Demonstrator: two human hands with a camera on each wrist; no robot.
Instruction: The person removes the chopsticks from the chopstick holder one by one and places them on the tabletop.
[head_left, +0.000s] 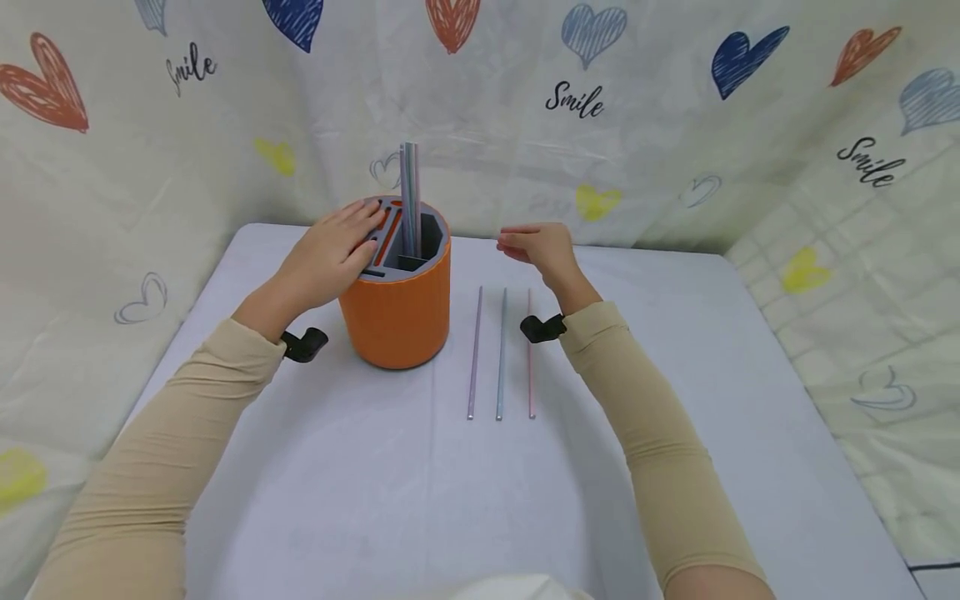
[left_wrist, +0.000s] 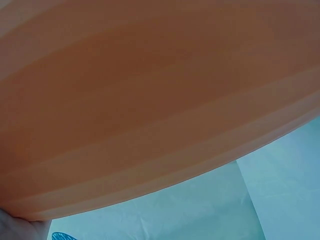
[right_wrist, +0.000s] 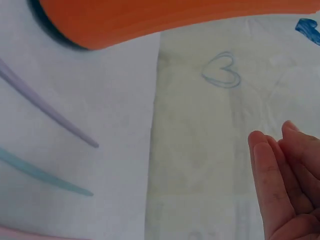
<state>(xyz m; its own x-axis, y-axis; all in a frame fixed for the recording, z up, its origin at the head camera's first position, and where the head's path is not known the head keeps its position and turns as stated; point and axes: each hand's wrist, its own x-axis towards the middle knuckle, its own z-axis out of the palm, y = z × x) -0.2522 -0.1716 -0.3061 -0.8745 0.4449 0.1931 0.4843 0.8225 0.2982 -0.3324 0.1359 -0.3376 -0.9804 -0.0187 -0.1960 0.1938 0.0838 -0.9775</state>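
Observation:
An orange round desk organizer [head_left: 395,321] with a grey slotted top stands at the back of the table, its orange wall filling much of the left wrist view. My left hand [head_left: 327,252] rests on the left part of its top, fingers stretched over the slots. Several thin straw-like sticks [head_left: 410,196] stand upright in its right-hand compartment. My right hand [head_left: 542,248] is raised right of the organizer, holding nothing, fingers fairly straight and thumb close to them. On the table nearer me lie a purple stick [head_left: 476,354], a light blue stick [head_left: 502,354] and a pink stick [head_left: 531,379], side by side.
A white-covered table [head_left: 360,500] carries everything. Behind it and along both sides hangs a pale sheet [head_left: 487,108] printed with hearts and words. The back edge of the table runs just behind the organizer. A black wrist camera [head_left: 542,328] hangs over the pink stick.

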